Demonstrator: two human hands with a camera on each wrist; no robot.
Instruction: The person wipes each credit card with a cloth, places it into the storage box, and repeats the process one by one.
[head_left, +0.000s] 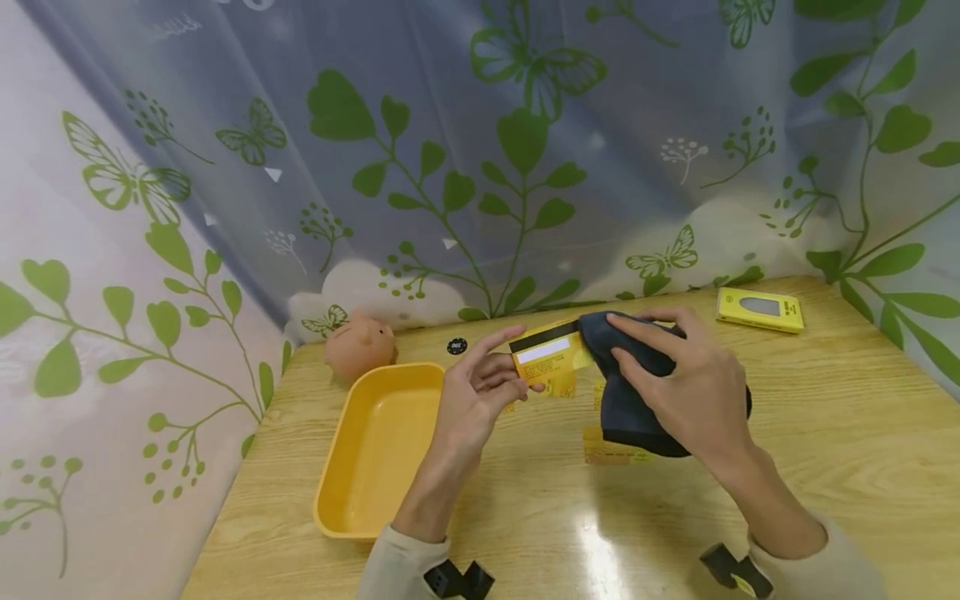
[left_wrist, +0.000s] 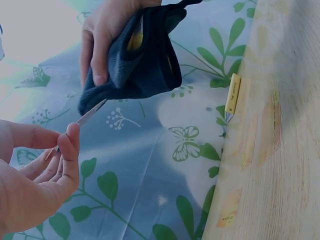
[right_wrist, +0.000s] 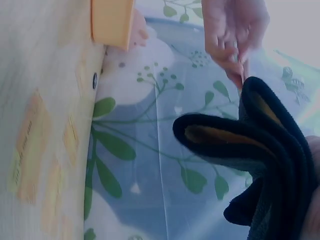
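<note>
My left hand [head_left: 476,396] pinches a yellow bank card [head_left: 542,360] by its left end, with the black stripe and white strip facing me. Held up above the table, the card appears nearly edge-on in the left wrist view. A folded dark blue cloth [head_left: 633,408] is gripped in my right hand [head_left: 701,387] and covers the card's right end. In the right wrist view the cloth [right_wrist: 270,150] hangs in thick folds, with the left hand [right_wrist: 235,35] beyond it. Under the hands, several similar yellow cards [head_left: 607,447] lie on the table, partly hidden by the cloth.
To the left stands a yellow plastic tub [head_left: 378,450], with a pink piggy bank [head_left: 360,346] behind it. A black round chip [head_left: 457,345] lies near the curtain [head_left: 420,250]. At the back right of the wooden table [head_left: 840,433] is a yellow box [head_left: 760,309].
</note>
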